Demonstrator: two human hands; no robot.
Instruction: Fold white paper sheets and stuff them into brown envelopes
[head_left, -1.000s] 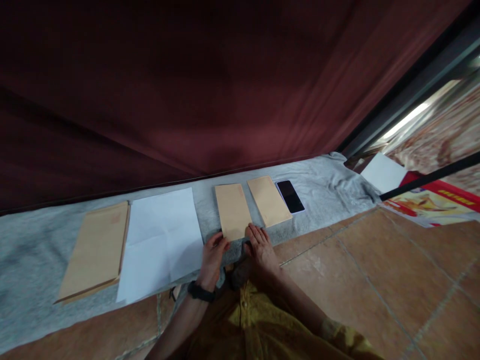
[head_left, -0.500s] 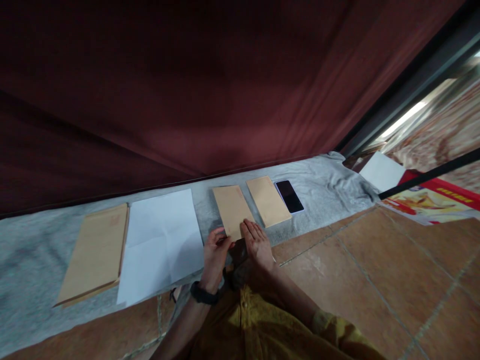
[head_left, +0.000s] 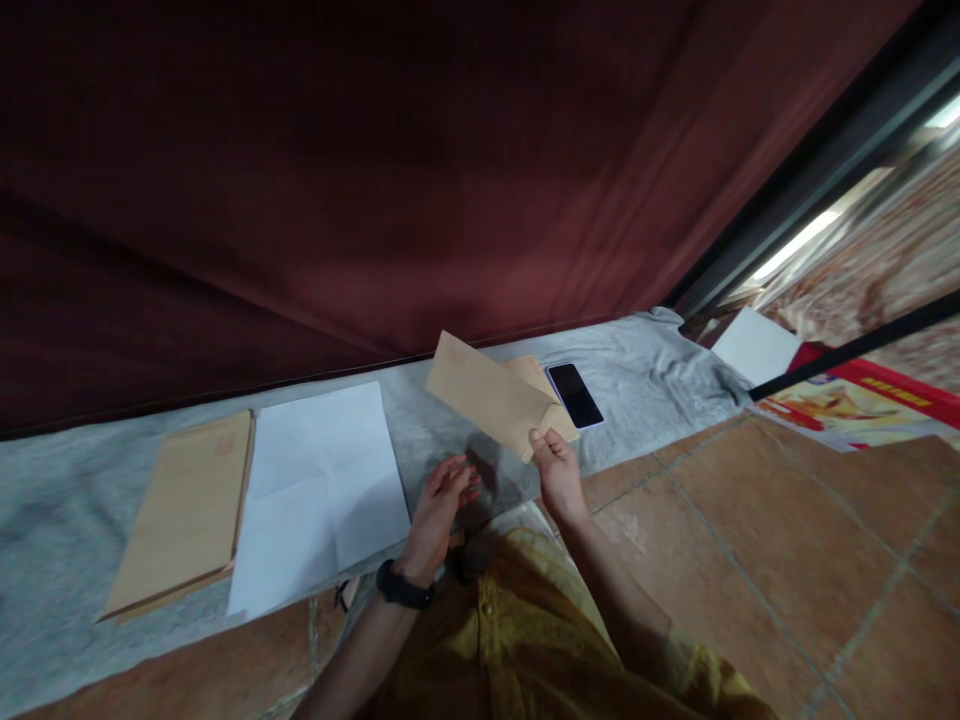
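Observation:
Between thumb and fingers, my right hand (head_left: 556, 470) grips one end of a brown envelope (head_left: 487, 392), which is tilted and raised above the grey cloth. Partly hidden beneath it lies a second envelope (head_left: 534, 372). My left hand (head_left: 445, 490) is empty, its fingers apart and slightly curled, just above the cloth near the front edge. White paper sheets (head_left: 322, 490) with faint creases lie to the left of that hand. Farther left rests a stack of brown envelopes (head_left: 184, 500).
A dark-screened phone (head_left: 575, 394) lies right of the envelopes on the grey cloth (head_left: 637, 350). Behind the cloth hangs a dark red curtain (head_left: 450, 200). A thin black bar (head_left: 862, 345) crosses at right, near a red and yellow printed box (head_left: 855, 400). Tiled floor (head_left: 720, 560) lies in front.
My right hand has lifted the envelope off the cloth and swung it right, over the second envelope. My left hand has let go of it and stays near the same spot.

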